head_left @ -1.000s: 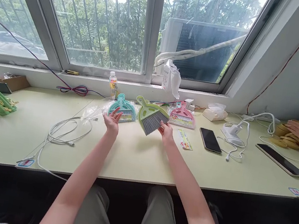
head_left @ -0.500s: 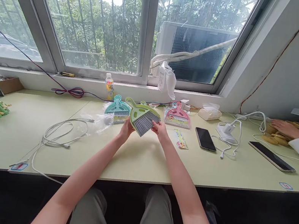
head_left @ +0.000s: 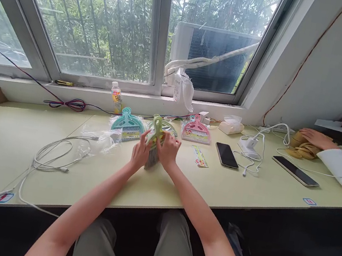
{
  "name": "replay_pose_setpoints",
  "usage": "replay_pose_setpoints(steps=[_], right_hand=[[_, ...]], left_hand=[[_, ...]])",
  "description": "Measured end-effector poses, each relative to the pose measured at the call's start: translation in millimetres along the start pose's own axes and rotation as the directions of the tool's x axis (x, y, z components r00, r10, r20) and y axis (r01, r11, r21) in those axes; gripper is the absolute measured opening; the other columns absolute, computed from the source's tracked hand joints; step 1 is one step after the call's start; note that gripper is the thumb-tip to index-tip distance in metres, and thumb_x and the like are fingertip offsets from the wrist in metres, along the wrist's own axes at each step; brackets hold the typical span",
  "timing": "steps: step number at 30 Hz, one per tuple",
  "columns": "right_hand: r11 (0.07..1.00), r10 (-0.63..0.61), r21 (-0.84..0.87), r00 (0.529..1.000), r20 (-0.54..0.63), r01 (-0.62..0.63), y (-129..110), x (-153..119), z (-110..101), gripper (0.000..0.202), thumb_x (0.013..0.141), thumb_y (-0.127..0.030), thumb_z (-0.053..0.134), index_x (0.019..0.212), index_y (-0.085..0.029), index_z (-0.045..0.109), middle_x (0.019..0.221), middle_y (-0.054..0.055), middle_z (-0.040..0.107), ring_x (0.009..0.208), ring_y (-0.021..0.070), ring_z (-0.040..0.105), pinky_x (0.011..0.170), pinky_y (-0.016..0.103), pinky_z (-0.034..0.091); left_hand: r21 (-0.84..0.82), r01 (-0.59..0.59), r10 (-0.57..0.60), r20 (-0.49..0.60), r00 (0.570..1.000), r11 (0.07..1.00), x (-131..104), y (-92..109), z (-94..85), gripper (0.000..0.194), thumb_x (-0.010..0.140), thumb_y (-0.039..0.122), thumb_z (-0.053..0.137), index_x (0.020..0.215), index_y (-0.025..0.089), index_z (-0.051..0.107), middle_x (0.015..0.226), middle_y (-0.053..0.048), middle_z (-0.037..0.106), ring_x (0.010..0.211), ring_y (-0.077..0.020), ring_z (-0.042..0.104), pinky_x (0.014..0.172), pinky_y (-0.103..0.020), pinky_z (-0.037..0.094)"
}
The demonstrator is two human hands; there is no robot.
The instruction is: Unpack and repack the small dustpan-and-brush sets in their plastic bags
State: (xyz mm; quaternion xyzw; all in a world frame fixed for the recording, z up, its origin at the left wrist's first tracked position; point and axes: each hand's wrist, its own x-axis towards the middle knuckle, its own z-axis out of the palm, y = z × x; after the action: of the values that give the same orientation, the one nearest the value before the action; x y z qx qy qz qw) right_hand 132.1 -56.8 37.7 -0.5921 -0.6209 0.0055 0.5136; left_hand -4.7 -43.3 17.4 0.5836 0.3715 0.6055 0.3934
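From where I stand, the barred window [head_left: 117, 39] is the biggest thing here, and under it runs the pale surface [head_left: 212, 192]. At its right end another person's white sleeve [head_left: 341, 173] reaches in, the hand [head_left: 316, 138] resting on a tan bundle [head_left: 301, 147]. The green brush [head_left: 157, 123] is held over the middle of the surface, between the teal brush set [head_left: 128, 123] and the pink brush set [head_left: 196, 130]. Half a second ago its bristles fanned out broadly towards us between two outstretched hands; now it has swung round, narrow side on, handle up and bristles down, so the handle is in the fingers' reach. A pale green rim shows just behind; I can't tell if it's joined to the brush. Both forearms stretch forward, angled inwards. The left hand [head_left: 141, 153] closes on the brush from its side, fingers bent upward, while the right hand [head_left: 168, 150] curls in opposite, knuckles up; each grip looks closed on it, though the fingertips partly hide the contact. Smaller still are the black phone [head_left: 226, 155], the bottle [head_left: 116, 98] and the printed card [head_left: 199, 156].
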Motion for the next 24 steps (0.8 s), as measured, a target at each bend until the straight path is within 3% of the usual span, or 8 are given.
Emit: replay_pose_setpoints(steps=[4,6,11,14,17,19,22,24], right_hand=[[0.987,0.016,0.162,1.0,0.026,-0.02,-15.1,-5.6,4.2,0.029,0.094,-0.031,0.059,0.122,-0.024,0.054,0.117,0.01,0.071,0.107,0.0269,0.065,0.107,0.048,0.035],[0.982,0.027,0.187,0.998,0.065,-0.039,-14.4,-5.5,6.3,0.03,0.088,-0.027,0.064,0.117,-0.024,0.055,0.12,0.009,0.07,0.104,0.0255,0.066,0.104,0.044,0.038],[0.978,0.134,0.144,0.984,0.116,-0.15,-2.1,2.6,6.4,0.01,0.09,-0.029,0.06,0.099,-0.023,0.063,0.105,0.005,0.073,0.086,0.0201,0.068,0.09,0.035,0.045],[0.985,0.067,0.148,0.989,0.134,-0.087,4.7,14.2,-5.1,0.008,0.082,-0.028,0.068,0.083,-0.021,0.065,0.089,0.004,0.073,0.076,0.0182,0.066,0.08,0.03,0.047],[0.988,-0.038,0.154,0.983,0.179,0.01,11.1,26.3,-21.1,0.013,0.073,-0.026,0.072,0.068,-0.02,0.062,0.073,0.002,0.069,0.071,0.0174,0.063,0.073,0.028,0.047],[0.989,-0.056,0.146,0.981,0.187,0.029,14.2,31.1,-27.8,0.017,0.071,-0.028,0.073,0.063,-0.02,0.061,0.066,0.001,0.066,0.067,0.0165,0.061,0.071,0.029,0.047],[0.987,-0.015,0.161,0.982,0.186,-0.015,14.4,32.3,-31.1,0.02,0.069,-0.032,0.074,0.061,-0.019,0.06,0.064,0.001,0.065,0.064,0.0146,0.057,0.069,0.029,0.048],[0.962,0.014,0.263,0.971,0.237,-0.079,12.1,32.0,-35.9,0.023,0.069,-0.038,0.074,0.064,-0.019,0.062,0.065,0.001,0.065,0.061,0.0136,0.056,0.065,0.028,0.048]], left_hand=[[0.119,-0.056,0.055,0.01,0.998,0.991,-5.4,-1.7,-3.0,0.061,0.088,0.047,0.071,0.143,0.026,0.055,0.131,-0.012,0.067,0.121,-0.0316,0.064,0.085,-0.032,0.054],[0.185,-0.068,0.065,0.021,0.998,0.98,-4.7,-1.3,-2.0,0.057,0.087,0.046,0.072,0.138,0.026,0.058,0.138,-0.013,0.063,0.126,-0.0324,0.061,0.086,-0.03,0.054],[0.357,-0.189,0.17,0.085,0.982,0.915,-2.4,5.8,0.5,0.036,0.09,0.039,0.069,0.123,0.025,0.071,0.129,-0.013,0.069,0.109,-0.0299,0.068,0.078,-0.029,0.052],[0.558,-0.298,0.25,0.163,0.955,0.774,-1.9,11.7,-0.9,0.039,0.099,0.037,0.054,0.134,0.024,0.065,0.122,-0.011,0.073,0.095,-0.026,0.071,0.075,-0.029,0.05],[0.657,-0.32,0.274,0.176,0.946,0.682,-1.4,15.6,1.1,0.043,0.105,0.037,0.038,0.138,0.025,0.061,0.102,-0.007,0.077,0.083,-0.0227,0.07,0.072,-0.029,0.047],[0.645,-0.312,0.259,0.179,0.949,0.698,0.1,15.2,4.9,0.044,0.106,0.039,0.034,0.136,0.026,0.063,0.093,-0.005,0.076,0.079,-0.0221,0.068,0.072,-0.029,0.046],[0.591,-0.264,0.207,0.164,0.965,0.763,8.7,8.9,6.9,0.043,0.105,0.039,0.036,0.134,0.025,0.065,0.098,-0.006,0.076,0.087,-0.0235,0.069,0.078,-0.031,0.048],[0.569,-0.149,0.151,0.045,0.988,0.809,20.7,1.5,-0.3,0.044,0.104,0.036,0.035,0.133,0.021,0.064,0.109,-0.009,0.076,0.098,-0.0256,0.068,0.085,-0.034,0.049]])
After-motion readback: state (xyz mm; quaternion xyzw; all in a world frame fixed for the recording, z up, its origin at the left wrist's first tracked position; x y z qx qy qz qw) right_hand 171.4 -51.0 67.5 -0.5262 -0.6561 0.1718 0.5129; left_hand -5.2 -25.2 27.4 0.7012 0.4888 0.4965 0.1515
